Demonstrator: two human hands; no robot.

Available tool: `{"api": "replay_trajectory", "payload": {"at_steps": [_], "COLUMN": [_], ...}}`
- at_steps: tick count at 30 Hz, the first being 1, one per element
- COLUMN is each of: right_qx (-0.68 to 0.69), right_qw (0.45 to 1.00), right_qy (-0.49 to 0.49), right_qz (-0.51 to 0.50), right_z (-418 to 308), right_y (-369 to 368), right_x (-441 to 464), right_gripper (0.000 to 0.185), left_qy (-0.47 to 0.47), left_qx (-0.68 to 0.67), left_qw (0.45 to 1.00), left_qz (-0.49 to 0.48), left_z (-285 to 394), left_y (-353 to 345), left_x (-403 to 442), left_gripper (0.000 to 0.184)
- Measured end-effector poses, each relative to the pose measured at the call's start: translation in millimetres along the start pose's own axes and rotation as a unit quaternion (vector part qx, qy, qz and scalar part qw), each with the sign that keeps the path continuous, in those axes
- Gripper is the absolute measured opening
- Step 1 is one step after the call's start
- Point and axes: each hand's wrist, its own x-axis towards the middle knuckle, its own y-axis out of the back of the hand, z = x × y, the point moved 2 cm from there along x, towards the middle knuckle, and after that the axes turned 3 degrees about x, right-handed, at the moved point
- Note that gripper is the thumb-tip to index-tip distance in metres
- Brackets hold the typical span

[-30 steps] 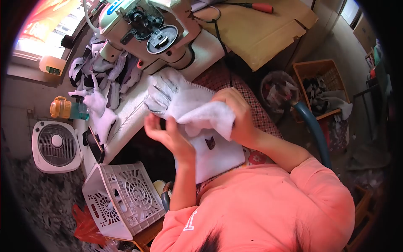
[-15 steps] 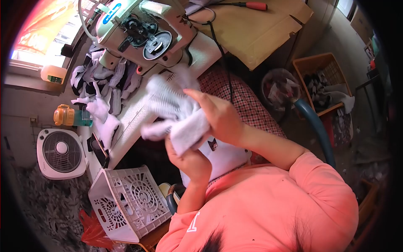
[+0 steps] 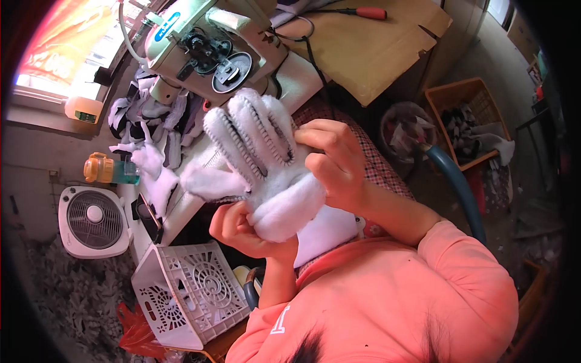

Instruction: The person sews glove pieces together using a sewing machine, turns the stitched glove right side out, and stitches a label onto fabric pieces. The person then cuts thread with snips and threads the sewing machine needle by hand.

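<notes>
A fluffy white glove (image 3: 266, 175) with dark stitched seams is held up, its fingers spread toward the sewing machine (image 3: 212, 48) and its thumb pointing left. My left hand (image 3: 245, 230) pinches the folded cuff at its lower left edge. My right hand (image 3: 333, 157) grips the glove's right side, below its outer finger, with the fingers curled. Behind and below the glove, a white cloth (image 3: 327, 233) lies on my lap. The white worktable (image 3: 187, 202) is partly hidden by the glove.
Fabric pieces (image 3: 160, 115) are heaped left of the machine, near a bottle with an orange lid (image 3: 100, 168). A fan (image 3: 94, 221) and a white plastic crate (image 3: 206, 284) stand at the left. Cardboard (image 3: 375, 54) and an orange basket (image 3: 469, 115) are at the right.
The glove, earlier bunched and blurred between my hands, is now spread with its fingers visible. My right hand has moved up and right, and my left hand slightly left.
</notes>
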Motion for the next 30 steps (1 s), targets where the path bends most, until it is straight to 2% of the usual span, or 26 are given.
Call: {"api": "replay_trajectory", "payload": {"at_steps": [1, 2, 4, 6, 8, 9, 10, 11, 12, 13, 14, 15, 16, 17, 18, 19, 20, 22, 24, 25, 26, 27, 28, 29, 30], "right_qx": [0.004, 0.008, -0.001, -0.013, 0.013, 0.027, 0.029, 0.049, 0.071, 0.073, 0.154, 0.231, 0.232, 0.366, 0.483, 0.563, 0.564, 0.666, 0.64, 0.634, 0.629, 0.671, 0.672, 0.681, 0.689], "right_qw": [1.0, 1.0, 1.0, 1.0, 0.998, 0.997, 0.997, 0.996, 0.994, 0.993, 0.963, 0.909, 0.905, 0.806, 0.674, 0.609, 0.605, 0.368, 0.369, 0.372, 0.375, 0.324, 0.325, 0.368, 0.41], "right_qy": [0.001, 0.001, -0.01, -0.024, -0.059, -0.063, -0.064, -0.073, -0.082, -0.086, -0.198, -0.307, -0.314, -0.436, -0.539, -0.537, -0.54, -0.648, -0.671, -0.675, -0.679, -0.665, -0.665, -0.631, -0.595], "right_qz": [0.0, -0.001, 0.003, 0.004, 0.014, 0.017, 0.014, -0.003, -0.022, -0.027, -0.096, -0.162, -0.167, -0.162, -0.148, -0.156, -0.158, -0.048, -0.067, -0.06, -0.052, -0.038, -0.039, -0.049, -0.06], "right_z": [1, 3, 8, 13, 20, 21, 20, 17, 14, 8, 3, -2, -8, -11, -15, -19, -24, -31, -27, -25, -22, -18, -15, -12, -10], "right_y": [2, 2, 4, 6, 9, 11, 13, 15, 19, 25, 31, 35, 40, 41, 42, 48, 48, 49, 50, 49, 48, 50, 51, 52, 53], "right_x": [1, 1, 3, 3, -1, -3, -3, -2, -1, 0, 0, -3, -5, -10, -13, -10, -8, -9, 0, -1, -3, -4, -5, -4, -4], "right_gripper": [0.025, 0.024, 0.023, 0.022, 0.021, 0.024, 0.024, 0.025, 0.025, 0.025, 0.027, 0.029, 0.029, 0.033, 0.038, 0.044, 0.044, 0.045, 0.045, 0.045, 0.045, 0.052, 0.052, 0.055, 0.059], "left_qy": [-0.045, -0.046, -0.068, -0.048, -0.003, 0.051, 0.054, 0.203, 0.344, 0.382, 0.397, 0.429, 0.46, 0.483, 0.504, 0.53, 0.555, 0.571, 0.638, 0.638, 0.6, 0.559, 0.558, 0.461, 0.346], "left_qx": [0.017, 0.018, -0.065, -0.115, -0.14, -0.165, -0.164, -0.289, -0.401, -0.433, -0.458, -0.49, -0.518, -0.527, -0.538, -0.566, -0.592, -0.681, -0.553, -0.554, -0.611, -0.665, -0.665, -0.598, -0.507], "left_qw": [0.999, 0.999, 0.993, 0.988, 0.975, 0.96, 0.96, 0.898, 0.797, 0.763, 0.746, 0.717, 0.685, 0.659, 0.632, 0.584, 0.534, 0.377, 0.432, 0.431, 0.428, 0.424, 0.424, 0.572, 0.698], "left_qz": [-0.018, -0.017, -0.067, -0.087, -0.173, -0.219, -0.219, -0.262, -0.291, -0.289, -0.275, -0.25, -0.223, -0.234, -0.238, -0.239, -0.238, -0.26, -0.317, -0.317, -0.288, -0.258, -0.258, -0.32, -0.37], "left_z": [5, 6, 11, 12, 16, 18, 19, 16, 15, 16, 10, 8, 5, -1, -4, -3, -2, -11, -9, -4, 4, 8, 2, -8, -12], "left_y": [3, 4, 1, 3, 5, 10, 15, 18, 21, 22, 23, 22, 22, 23, 24, 24, 23, 16, 14, 13, 12, 12, 12, 15, 17], "left_x": [2, 2, -2, -12, -23, -24, -21, -19, -17, -9, -5, -1, 3, 1, 0, 2, 4, -4, 0, 3, 6, 9, 9, 11, 14], "left_gripper": [0.033, 0.033, 0.03, 0.025, 0.021, 0.015, 0.015, 0.013, 0.011, 0.012, 0.023, 0.03, 0.037, 0.049, 0.053, 0.054, 0.054, 0.054, 0.06, 0.06, 0.06, 0.06, 0.06, 0.058, 0.056]}}
